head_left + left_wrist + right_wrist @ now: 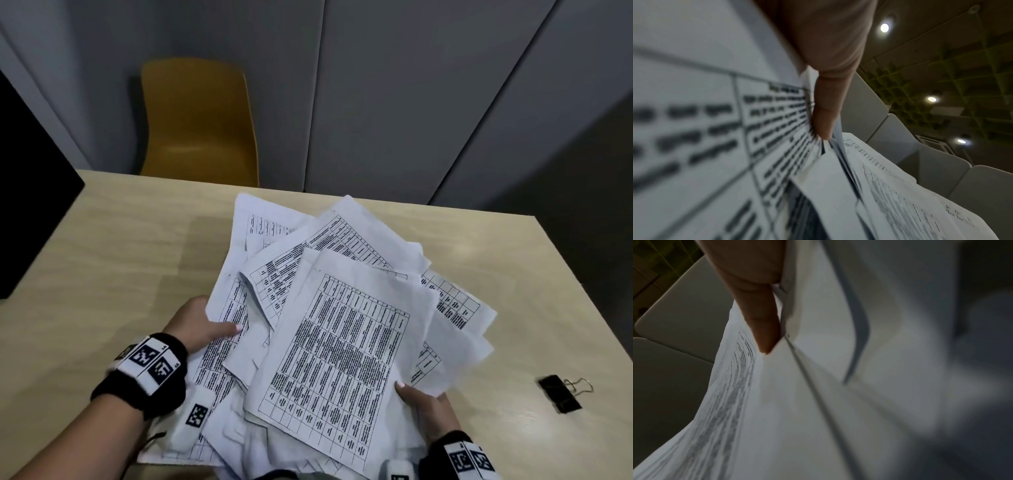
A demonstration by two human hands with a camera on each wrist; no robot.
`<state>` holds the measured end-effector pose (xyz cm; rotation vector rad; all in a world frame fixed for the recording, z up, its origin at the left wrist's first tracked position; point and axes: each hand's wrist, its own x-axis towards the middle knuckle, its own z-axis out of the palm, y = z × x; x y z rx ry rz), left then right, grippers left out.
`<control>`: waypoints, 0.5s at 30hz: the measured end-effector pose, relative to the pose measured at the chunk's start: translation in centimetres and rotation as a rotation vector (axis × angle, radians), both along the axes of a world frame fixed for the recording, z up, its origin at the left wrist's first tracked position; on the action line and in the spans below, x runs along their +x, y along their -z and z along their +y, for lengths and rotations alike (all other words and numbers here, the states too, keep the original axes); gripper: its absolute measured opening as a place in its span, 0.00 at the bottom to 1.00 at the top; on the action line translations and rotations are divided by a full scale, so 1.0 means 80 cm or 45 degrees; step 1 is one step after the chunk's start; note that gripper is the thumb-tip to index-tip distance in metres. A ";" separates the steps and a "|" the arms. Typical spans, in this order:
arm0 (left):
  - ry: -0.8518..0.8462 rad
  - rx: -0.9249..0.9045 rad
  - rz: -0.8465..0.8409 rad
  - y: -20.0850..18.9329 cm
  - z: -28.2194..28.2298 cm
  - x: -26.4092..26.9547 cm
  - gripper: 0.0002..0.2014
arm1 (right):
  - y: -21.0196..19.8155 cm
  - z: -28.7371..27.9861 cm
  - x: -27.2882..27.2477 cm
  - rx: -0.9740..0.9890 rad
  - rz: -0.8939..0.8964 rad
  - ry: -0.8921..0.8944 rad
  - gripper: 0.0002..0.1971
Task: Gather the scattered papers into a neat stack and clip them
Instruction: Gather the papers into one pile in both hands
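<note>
At far left a flat black object (30, 192) sits at the edge of the tabletop (113, 246), cut off by the frame; what it is cannot be made out. The tabletop is pale wood-grain laminate with a matt surface. Behind it stands a mustard-yellow moulded chair (198, 120) with a smooth shell, against grey wall panels (394, 96).

The left hand (198, 325) wears a black wristband with white coded markers. Its grip is closed on the left side of the papers (342, 325): the thumb lies on top of a sheet and the fingers are hidden underneath. In the left wrist view one finger (826, 110) presses against the edges of several sheets.

The papers are white, creased and curled, printed with dense black tables. They form a loose, fanned bundle with corners pointing in several directions, held over the near middle of the tabletop. Whether the far corners rest on the surface cannot be told. The near edge is cut off by the frame.

The right hand (424, 407), also wristbanded, grips the bundle's lower right edge, thumb on top, fingers concealed below. The right wrist view is dim and blurred.

At far right a black binder clip (561, 394) with wire handles lies on the tabletop, apart from the papers.
</note>
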<state>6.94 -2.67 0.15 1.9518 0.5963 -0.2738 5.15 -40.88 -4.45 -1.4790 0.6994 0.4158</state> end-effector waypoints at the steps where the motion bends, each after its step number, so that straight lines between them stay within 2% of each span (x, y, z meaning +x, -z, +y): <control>1: 0.010 -0.001 -0.013 -0.002 -0.003 -0.001 0.19 | -0.003 0.000 -0.001 0.009 -0.003 -0.004 0.13; 3: 0.049 0.024 0.012 -0.003 -0.009 -0.005 0.14 | -0.010 0.002 -0.001 0.020 -0.006 -0.005 0.06; 4: 0.064 0.020 0.020 -0.002 -0.011 -0.006 0.14 | -0.010 0.002 -0.001 0.027 -0.010 -0.009 0.07; 6: 0.052 -0.071 0.037 -0.004 -0.017 -0.006 0.21 | -0.006 0.001 0.001 0.006 -0.024 -0.030 0.12; 8: -0.011 -0.294 0.080 -0.007 -0.024 -0.008 0.26 | -0.003 0.001 0.000 -0.001 -0.020 -0.022 0.15; 11: -0.084 -0.600 0.168 -0.016 -0.038 -0.016 0.09 | -0.001 0.000 0.001 0.039 0.002 -0.017 0.16; 12: -0.055 -0.663 0.168 -0.018 -0.041 -0.020 0.11 | -0.001 0.000 0.001 0.076 0.014 -0.029 0.16; 15: 0.058 -0.712 0.192 -0.012 -0.045 -0.027 0.39 | -0.006 0.009 0.004 0.126 0.046 -0.055 0.17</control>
